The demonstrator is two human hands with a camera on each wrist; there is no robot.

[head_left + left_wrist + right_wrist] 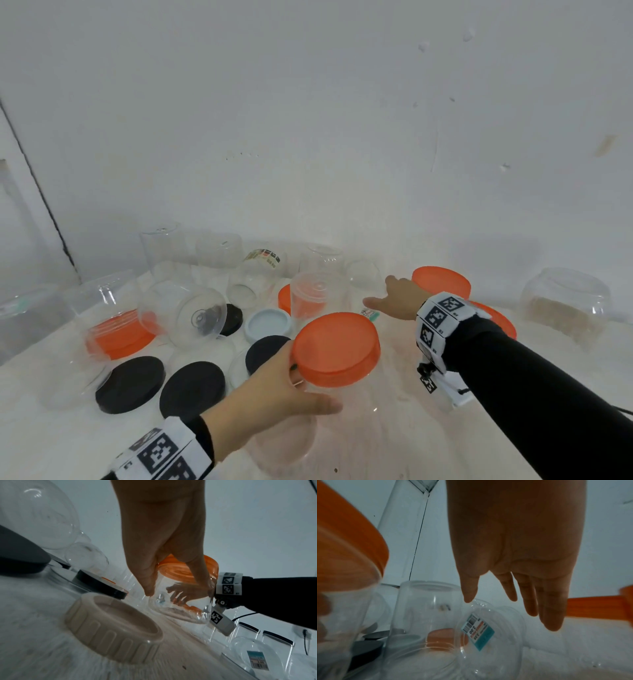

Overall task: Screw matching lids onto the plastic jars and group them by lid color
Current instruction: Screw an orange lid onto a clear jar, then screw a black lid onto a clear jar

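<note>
The left hand (274, 387) grips a clear jar (329, 421) capped with an orange lid (337, 344), near the front of the worktop (394, 455); the right hand (399, 298) hangs above a labelled jar (488, 632), fingers loosely spread, holding nothing; loose black lids (130, 383) lie left.

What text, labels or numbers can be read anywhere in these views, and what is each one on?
"2.00": teal price sticker on a clear jar lying on its side, right wrist view; its other print and barcode are too blurred.
Teal barcode sticker on a clear jar, left wrist view: unreadable.
Label on a back-row jar, head view: too small to read.
Black-and-white coded markers on the wristband: patterns, no words.
</note>
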